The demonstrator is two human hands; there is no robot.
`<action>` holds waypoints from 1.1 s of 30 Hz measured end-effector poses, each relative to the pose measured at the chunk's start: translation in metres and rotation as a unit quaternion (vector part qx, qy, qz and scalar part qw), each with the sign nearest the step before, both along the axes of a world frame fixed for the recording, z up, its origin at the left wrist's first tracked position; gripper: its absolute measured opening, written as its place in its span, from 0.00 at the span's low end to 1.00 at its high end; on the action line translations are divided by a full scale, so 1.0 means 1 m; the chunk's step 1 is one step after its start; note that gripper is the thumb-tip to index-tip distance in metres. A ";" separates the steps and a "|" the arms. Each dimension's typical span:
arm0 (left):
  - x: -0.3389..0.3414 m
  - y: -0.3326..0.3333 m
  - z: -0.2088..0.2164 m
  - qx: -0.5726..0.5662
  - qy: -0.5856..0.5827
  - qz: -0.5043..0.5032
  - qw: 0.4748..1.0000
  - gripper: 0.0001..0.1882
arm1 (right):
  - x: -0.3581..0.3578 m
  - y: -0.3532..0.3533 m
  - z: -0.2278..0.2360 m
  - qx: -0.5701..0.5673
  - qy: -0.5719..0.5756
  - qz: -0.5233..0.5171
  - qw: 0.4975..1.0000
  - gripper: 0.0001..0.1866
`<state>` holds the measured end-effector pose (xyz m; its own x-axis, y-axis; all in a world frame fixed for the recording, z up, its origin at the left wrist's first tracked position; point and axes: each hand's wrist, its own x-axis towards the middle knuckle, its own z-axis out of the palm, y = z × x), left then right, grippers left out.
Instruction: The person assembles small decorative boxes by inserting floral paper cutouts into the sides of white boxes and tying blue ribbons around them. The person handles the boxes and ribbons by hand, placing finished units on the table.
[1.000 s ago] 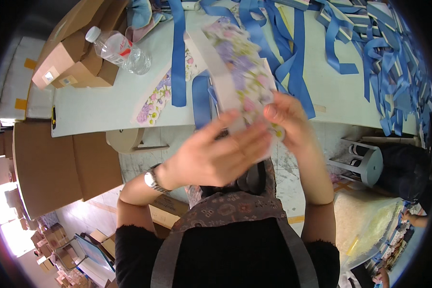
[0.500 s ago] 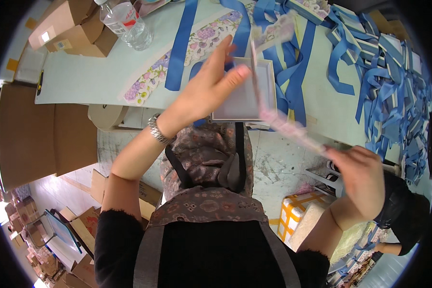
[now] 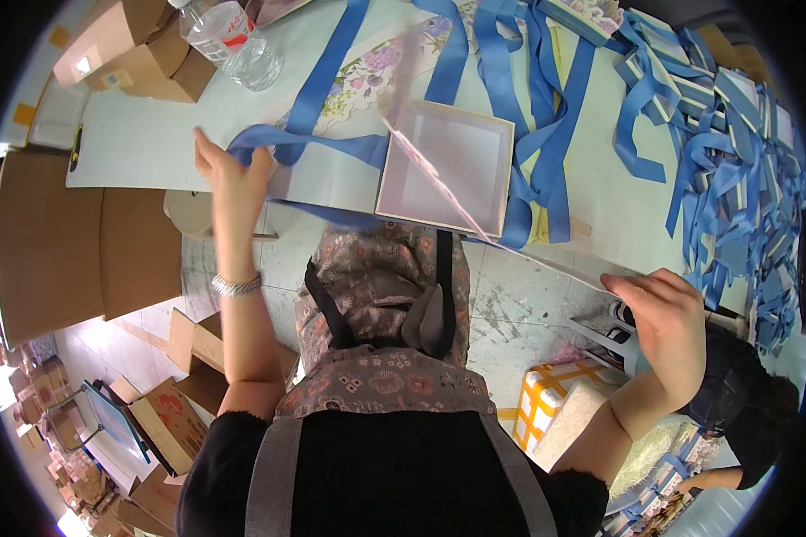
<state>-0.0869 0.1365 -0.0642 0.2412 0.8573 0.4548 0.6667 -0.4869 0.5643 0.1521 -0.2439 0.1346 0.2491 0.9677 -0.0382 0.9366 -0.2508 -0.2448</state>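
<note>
My right hand (image 3: 658, 313) pinches the near end of a long floral paper strip (image 3: 448, 197). Seen almost edge-on, the strip slants up across an open, shallow white box (image 3: 452, 139); its far end is blurred. The box sits at the table's front edge. A blue ribbon (image 3: 340, 146) runs left from the box to my left hand (image 3: 235, 174). That hand is open, thumb and fingers apart, with the ribbon passing through the gap beside the thumb. More blue ribbon hangs below the table edge left of the box.
Another floral strip (image 3: 372, 76) lies on the table under blue ribbons. Loose ribbons (image 3: 546, 134) lie right of the box, and a large heap of ribboned boxes (image 3: 734, 179) stands farther right. A plastic bottle (image 3: 237, 45) and cardboard box (image 3: 143, 54) are back left. Another person (image 3: 752, 403) is at lower right.
My left hand has moved left, away from the box, and the ribbon now stretches out to it. The strip in my right hand has swung left and lower over the box.
</note>
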 end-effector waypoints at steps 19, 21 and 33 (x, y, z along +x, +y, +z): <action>0.109 -0.052 0.085 -0.250 0.299 -0.422 0.818 0.33 | 0.051 0.093 -0.006 0.170 -0.381 0.078 0.905 0.14; 0.112 -0.052 0.082 -0.288 0.327 -0.400 0.806 0.37 | 0.049 0.112 -0.010 0.216 -0.355 0.088 0.905 0.15; 0.101 -0.071 0.067 -0.186 0.299 -0.369 0.860 0.21 | -0.002 0.156 -0.057 -0.075 0.385 -0.171 0.904 0.45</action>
<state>0.0141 0.0654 0.0026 0.8777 0.4293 -0.2131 0.4786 -0.7620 0.4363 0.1505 -0.0876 0.0774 0.3761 0.8091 -0.4516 0.3644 -0.5773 -0.7307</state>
